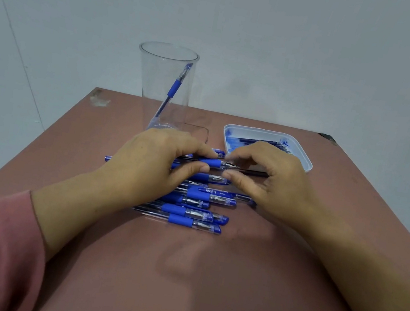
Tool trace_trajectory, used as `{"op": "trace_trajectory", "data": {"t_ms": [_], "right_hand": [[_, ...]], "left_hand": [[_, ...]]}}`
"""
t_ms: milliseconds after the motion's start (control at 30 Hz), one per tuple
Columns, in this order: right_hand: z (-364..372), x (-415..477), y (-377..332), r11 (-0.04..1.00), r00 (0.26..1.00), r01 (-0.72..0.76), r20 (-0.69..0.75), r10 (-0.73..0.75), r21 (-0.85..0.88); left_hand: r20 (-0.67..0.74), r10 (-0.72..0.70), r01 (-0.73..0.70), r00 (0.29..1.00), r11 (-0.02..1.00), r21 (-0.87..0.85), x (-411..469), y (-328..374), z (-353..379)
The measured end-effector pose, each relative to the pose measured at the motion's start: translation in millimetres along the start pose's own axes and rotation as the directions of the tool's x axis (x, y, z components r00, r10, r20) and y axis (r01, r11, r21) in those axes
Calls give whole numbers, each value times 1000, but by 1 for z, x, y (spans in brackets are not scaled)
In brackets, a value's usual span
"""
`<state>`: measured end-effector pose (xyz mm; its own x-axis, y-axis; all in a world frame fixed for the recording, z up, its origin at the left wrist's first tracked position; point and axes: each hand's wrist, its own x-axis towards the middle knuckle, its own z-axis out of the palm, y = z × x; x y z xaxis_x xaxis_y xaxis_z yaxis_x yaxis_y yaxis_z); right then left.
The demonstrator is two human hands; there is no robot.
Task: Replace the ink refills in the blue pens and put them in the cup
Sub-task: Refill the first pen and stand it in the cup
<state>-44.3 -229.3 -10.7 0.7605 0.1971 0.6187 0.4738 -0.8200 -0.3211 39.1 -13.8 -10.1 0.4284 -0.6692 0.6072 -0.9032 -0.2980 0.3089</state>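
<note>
My left hand (152, 165) grips a blue pen (211, 162) by its rubber grip, held level above the table. My right hand (270, 180) pinches the pen's metal tip end between thumb and forefinger. Under both hands lies a pile of several capped blue pens (197, 208). A dark refill (252, 173) lies on the table just behind my right thumb. A tall clear cup (163, 87) stands at the back left with one blue pen (174, 87) leaning inside it.
A white tray (304, 159) with several refills and blue ink stains sits at the back right, partly behind my right hand. The brown table (204, 278) ends close to the wall at the back and near me at the front.
</note>
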Motion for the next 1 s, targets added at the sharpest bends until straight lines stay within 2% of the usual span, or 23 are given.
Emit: {"op": "trace_trajectory", "data": {"t_ms": [267,467,600,733,900,1000], "right_hand": [[-1,1,-4,999,999,-26,20,25,24],[-23,-5,5,991,989,-129,66,131,-32],[-39,-16,16,964,924,-251,276,267,-91],[-33,-15,19,953,863,-252,408,300,-167],[-35,-15,15,940,852,-302,398,341,-159],[-42,-14,14,926,891,-377,265,370,-26]], "left_hand": [[-34,19,-20,999,1000,-6,-1,-1,0],[-45,-45,46,998,999,22,0,-1,-2],[-37,-72,74,997,997,35,-1,-3,-2],[-18,-93,94,995,995,22,-1,-3,-2],[-7,-102,102,995,995,23,-1,-3,-3],[-4,-105,105,994,994,15,-1,-4,-3]]}}
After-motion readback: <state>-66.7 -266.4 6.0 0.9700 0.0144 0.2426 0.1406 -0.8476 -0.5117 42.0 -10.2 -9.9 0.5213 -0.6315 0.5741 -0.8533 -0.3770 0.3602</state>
